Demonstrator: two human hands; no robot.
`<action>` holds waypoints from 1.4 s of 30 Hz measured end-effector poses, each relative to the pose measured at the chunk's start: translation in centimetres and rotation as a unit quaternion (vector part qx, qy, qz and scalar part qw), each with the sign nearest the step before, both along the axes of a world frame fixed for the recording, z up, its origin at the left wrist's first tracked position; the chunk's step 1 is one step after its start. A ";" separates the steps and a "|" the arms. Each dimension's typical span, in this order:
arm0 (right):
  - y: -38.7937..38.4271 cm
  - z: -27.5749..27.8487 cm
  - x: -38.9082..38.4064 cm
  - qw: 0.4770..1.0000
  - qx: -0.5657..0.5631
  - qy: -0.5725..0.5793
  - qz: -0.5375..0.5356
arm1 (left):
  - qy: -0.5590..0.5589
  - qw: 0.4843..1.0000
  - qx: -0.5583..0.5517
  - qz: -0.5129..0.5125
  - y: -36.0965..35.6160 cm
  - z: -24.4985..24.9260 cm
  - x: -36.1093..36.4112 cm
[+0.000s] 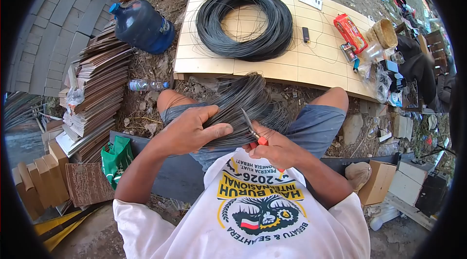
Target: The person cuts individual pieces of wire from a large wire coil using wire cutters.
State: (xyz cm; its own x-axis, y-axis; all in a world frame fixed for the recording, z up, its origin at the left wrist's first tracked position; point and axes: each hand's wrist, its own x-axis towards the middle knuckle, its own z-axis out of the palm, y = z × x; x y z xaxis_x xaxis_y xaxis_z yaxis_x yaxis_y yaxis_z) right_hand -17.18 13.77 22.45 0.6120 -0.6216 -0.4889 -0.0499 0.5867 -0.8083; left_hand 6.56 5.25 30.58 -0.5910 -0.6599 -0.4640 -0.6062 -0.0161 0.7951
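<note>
A thick bundle of dark thin wire point(243, 98) lies across my lap, its strands bent over and fanning out to the right. My left hand point(194, 130) holds the bundle's left side, thumb and forefinger apart over the strands; the other fingers are mostly hidden. Closed around the handles of red-handled snips point(249, 124) is my right hand point(275, 149), at the bundle's lower right. The metal jaws point up and left over the wire. A large coil of the same dark wire point(277, 25) rests on the tiled tabletop point(204, 67) in front of me.
On the tabletop are a small black object point(305, 34), a white paper point(310, 0), a red packet point(350, 33) and a woven cup point(384, 34). A blue water jug point(146, 28), a plastic bottle point(148, 85) and stacked boards point(97, 89) stand or lie left. A cardboard box point(378, 181) sits right.
</note>
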 end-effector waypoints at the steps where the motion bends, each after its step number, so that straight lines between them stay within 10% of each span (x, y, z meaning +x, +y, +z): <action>1: -0.2 -0.1 -0.1 1.000 -0.001 0.000 0.001 | -0.016 1.000 0.018 -0.002 0.1 0.2 -0.1; 21: -0.1 -0.5 0.8 0.999 -0.004 0.001 -0.042 | -0.055 0.998 0.039 -0.006 -0.8 1.2 -0.3; 27: -1.3 -5.0 0.0 0.977 -0.192 0.063 0.073 | -0.055 0.995 0.081 -0.011 -0.8 0.6 -0.1; 42: -1.0 -0.6 0.3 0.999 -0.042 0.020 -0.011 | -0.018 0.994 0.106 -0.007 -1.4 -0.1 0.3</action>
State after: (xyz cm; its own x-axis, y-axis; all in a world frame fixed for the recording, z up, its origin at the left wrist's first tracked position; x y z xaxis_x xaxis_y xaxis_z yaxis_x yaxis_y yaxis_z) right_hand -16.91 12.80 21.84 0.5782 -0.6750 -0.4583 -0.0711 0.5179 -0.8525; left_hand 6.83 3.88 30.53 -0.5801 -0.5375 -0.6121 -0.6353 -0.1718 0.7529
